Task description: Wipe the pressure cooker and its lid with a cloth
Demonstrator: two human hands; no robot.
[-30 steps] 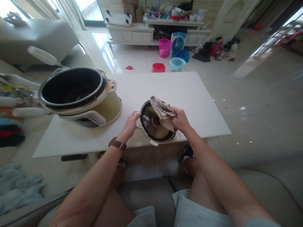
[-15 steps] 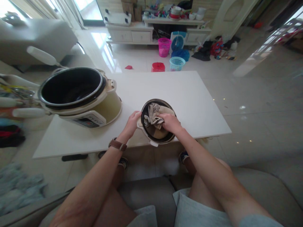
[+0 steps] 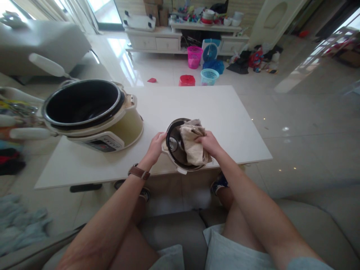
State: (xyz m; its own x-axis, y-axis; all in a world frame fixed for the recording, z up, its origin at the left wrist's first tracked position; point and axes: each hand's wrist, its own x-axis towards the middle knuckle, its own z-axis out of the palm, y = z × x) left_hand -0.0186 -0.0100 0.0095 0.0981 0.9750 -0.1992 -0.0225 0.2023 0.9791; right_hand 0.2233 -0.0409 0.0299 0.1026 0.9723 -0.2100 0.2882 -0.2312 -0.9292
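A round pressure cooker lid (image 3: 176, 154) lies with its dark metal inside facing up, at the near edge of the white table. My left hand (image 3: 156, 148) grips its pale rim on the left side. In my right hand (image 3: 209, 144) a bunched beige cloth (image 3: 194, 144) is pinched; it covers the right part of the lid's inside. The fingertips of my right hand are partly hidden in the cloth. To the left stands the electric pressure cooker (image 3: 129, 129), uncovered, with a black inner pot (image 3: 84, 103) in it.
The white table (image 3: 180, 101) spans the space before me. White-handled utensils (image 3: 47, 65) stick out behind and left of the cooker. Beyond the table, a red stool (image 3: 187, 80), a pale blue basket (image 3: 209, 76) and a pink basket (image 3: 194, 57) stand on the floor.
My right hand has moved slightly right and lifted the cloth off the lid's middle, uncovering a round metal fitting. My left hand keeps its grip on the lid's rim.
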